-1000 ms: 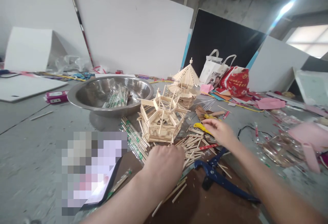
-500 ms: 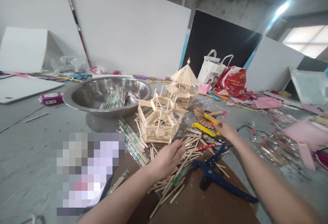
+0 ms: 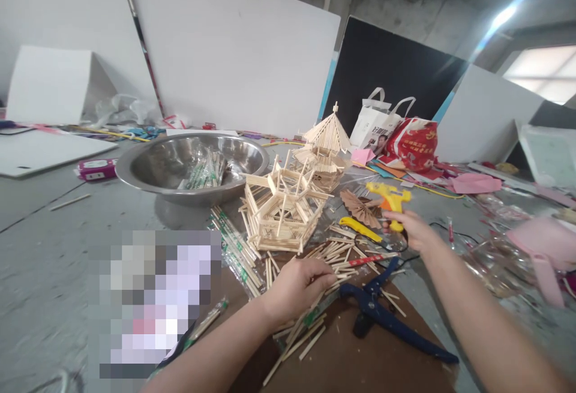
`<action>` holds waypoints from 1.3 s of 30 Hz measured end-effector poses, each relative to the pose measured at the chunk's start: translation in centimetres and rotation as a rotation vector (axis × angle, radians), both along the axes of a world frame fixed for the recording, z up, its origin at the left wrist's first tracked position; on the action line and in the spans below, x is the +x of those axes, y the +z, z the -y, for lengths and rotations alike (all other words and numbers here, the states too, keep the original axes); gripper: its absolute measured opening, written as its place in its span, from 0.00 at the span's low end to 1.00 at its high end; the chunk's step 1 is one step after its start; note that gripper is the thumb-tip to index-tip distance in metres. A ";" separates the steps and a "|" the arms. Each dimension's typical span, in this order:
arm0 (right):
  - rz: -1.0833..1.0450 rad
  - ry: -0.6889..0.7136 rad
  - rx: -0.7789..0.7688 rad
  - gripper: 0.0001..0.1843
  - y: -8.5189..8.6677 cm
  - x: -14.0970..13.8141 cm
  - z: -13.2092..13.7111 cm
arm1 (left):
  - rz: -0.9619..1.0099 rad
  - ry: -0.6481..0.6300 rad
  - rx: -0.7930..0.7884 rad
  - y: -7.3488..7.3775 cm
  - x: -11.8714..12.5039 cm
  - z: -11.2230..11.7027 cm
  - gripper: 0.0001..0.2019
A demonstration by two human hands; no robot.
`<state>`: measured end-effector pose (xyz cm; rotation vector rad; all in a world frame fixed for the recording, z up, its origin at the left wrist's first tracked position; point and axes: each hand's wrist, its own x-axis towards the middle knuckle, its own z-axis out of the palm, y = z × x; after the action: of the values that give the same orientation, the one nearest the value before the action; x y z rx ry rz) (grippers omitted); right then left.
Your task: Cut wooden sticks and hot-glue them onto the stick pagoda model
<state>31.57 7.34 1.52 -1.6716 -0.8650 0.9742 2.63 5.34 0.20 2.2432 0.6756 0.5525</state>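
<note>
My right hand [image 3: 413,230] grips a yellow hot glue gun [image 3: 392,198] by its handle, lifted above the floor clutter. My left hand [image 3: 302,285] is low over a heap of cut wooden sticks [image 3: 344,255], fingers closed together and pointing into it; whatever is between the fingertips is hidden. Just beyond that hand stands a many-sided open frame [image 3: 285,207] built from sticks. Behind the frame is a stick pavilion [image 3: 327,135] with a pointed roof. A yellow utility knife [image 3: 360,228] and a blue-handled cutter [image 3: 391,315] lie near the heap.
At left, a steel basin [image 3: 148,183] holds wrapped sticks. More wrapped chopsticks [image 3: 234,249] lie beside the frame. A brown folded-paper fan [image 3: 360,207] rests behind the knife. Further back are a red bag [image 3: 414,144] and coloured paper. A brown board [image 3: 360,363] lies underneath.
My right hand has raised the glue gun off the floor and turned it upright. My left hand has shifted slightly right and down, its fingertips now deeper over the sticks.
</note>
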 end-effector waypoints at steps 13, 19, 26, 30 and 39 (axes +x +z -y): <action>0.034 0.431 0.229 0.17 5.7 -9.9 3.5 | -0.176 0.034 0.062 -0.2 0.1 0.6 0.14; 0.294 0.509 0.223 0.14 4.8 -11.5 3.9 | -0.212 0.048 0.119 -0.2 0.2 0.8 0.14; 0.807 0.416 0.318 0.13 3.8 -12.7 3.3 | -0.183 0.084 0.109 -0.4 0.2 0.8 0.14; 0.961 0.395 0.364 0.11 3.4 -13.1 2.5 | -0.181 0.074 0.118 -0.6 0.3 0.9 0.14; 1.091 0.387 0.403 0.14 3.0 -13.1 1.8 | -0.184 0.079 0.116 -0.4 0.3 0.9 0.14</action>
<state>18.49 5.57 4.53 -1.6416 -1.9951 -0.0071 2.93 4.43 -0.20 2.4049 0.8473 0.4367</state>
